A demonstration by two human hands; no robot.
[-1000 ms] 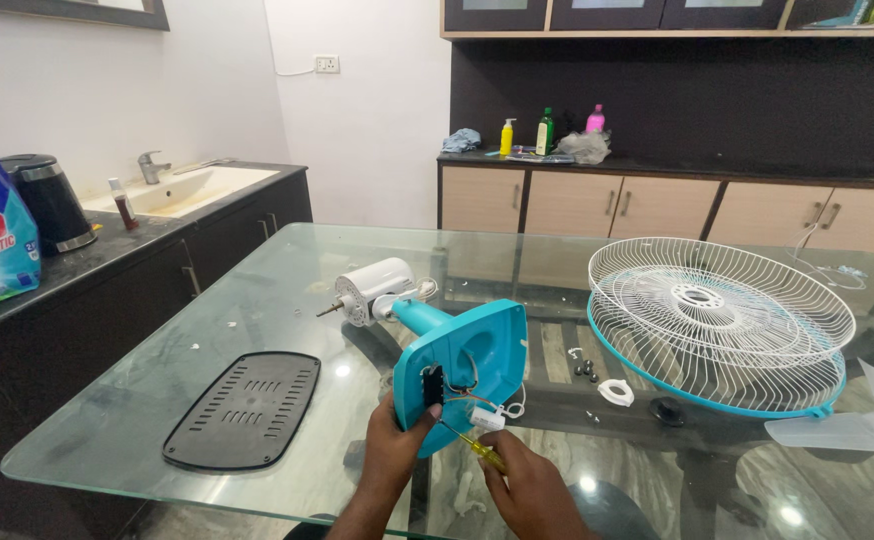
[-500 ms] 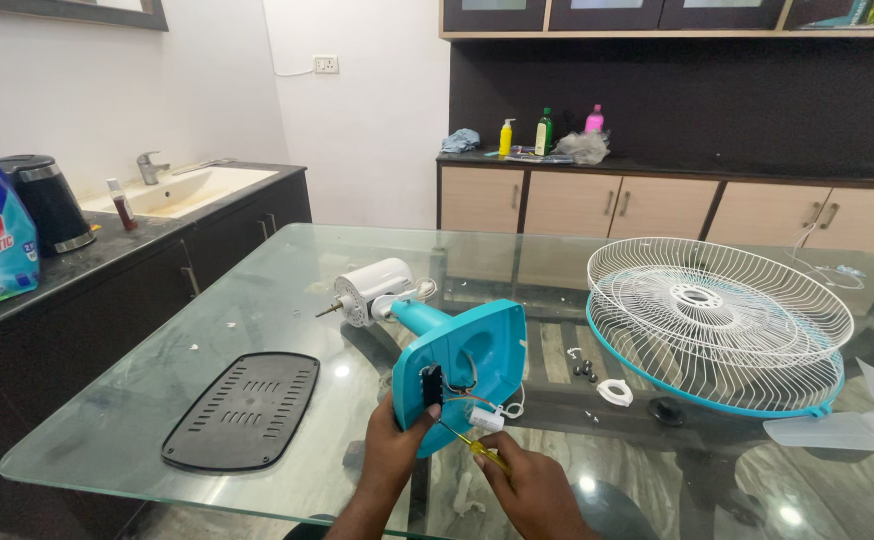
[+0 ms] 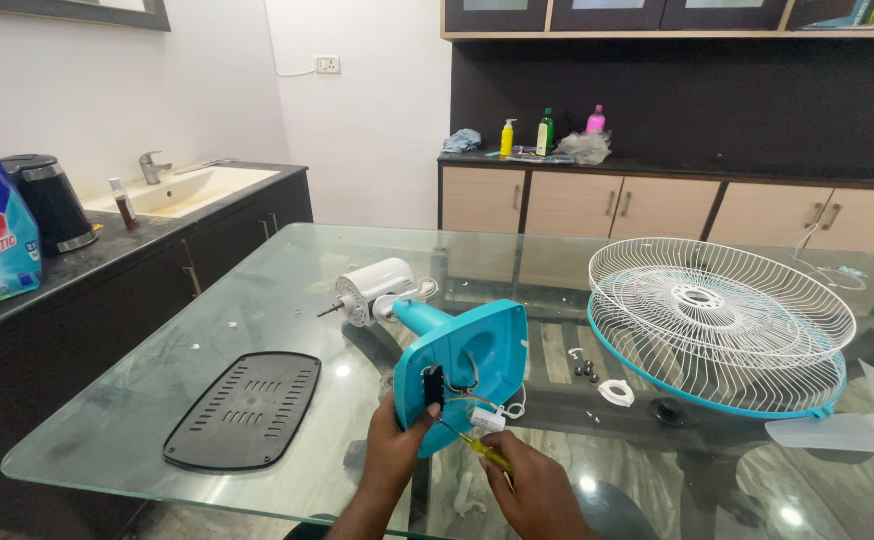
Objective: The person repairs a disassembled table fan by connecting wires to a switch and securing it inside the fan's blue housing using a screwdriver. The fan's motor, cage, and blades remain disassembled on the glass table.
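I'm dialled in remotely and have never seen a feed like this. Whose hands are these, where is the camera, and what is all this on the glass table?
There is no machine here: the picture comes from a camera worn on a person's head, looking down at their own two bare hands. The left hand grips the edge of a turquoise fan base, tipped up so its open underside with loose wires faces the camera. The right hand holds a small yellow-handled tool near those wires. The base's stem runs back to a white motor housing lying on the glass table. Also on the table: a black vented plate to the left, white wire fan guards with a turquoise rim to the right, and a few small screws and a white ring between.
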